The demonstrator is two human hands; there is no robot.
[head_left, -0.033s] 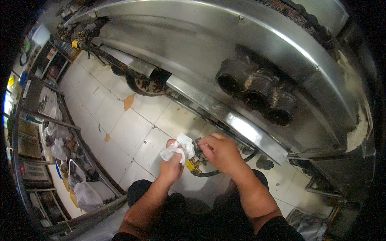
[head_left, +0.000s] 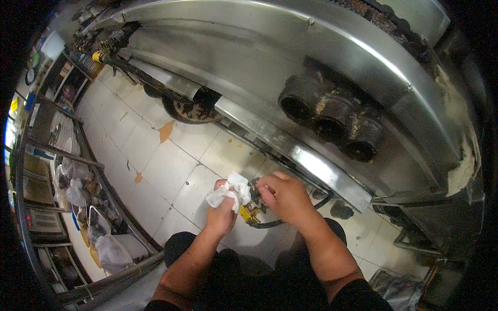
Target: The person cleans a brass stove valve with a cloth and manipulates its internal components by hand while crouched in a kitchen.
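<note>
The left hand is closed around a crumpled white cloth, with the fingers wrapped over its lower part and the loose end bunched above the knuckles. The cloth sits just left of a small yellow valve fitting and touches it or nearly touches it (the exact contact is hidden by the cloth folds).

The right hand is curled, with its fingertips pressed together on the dark upper part of the same fitting; whether they pinch a knob or only rest on it cannot be told. A black hose runs from the fitting to the right, under the right wrist.

Both hands work low, close to the white tiled floor, in front of a stainless steel cooking unit. Three round, soot-blackened openings sit side by side on its front panel, above and right of the hands. A metal rack carrying plates and tied plastic bags stands well apart on the left. The person's dark-clad knees lie directly below the forearms.
</note>
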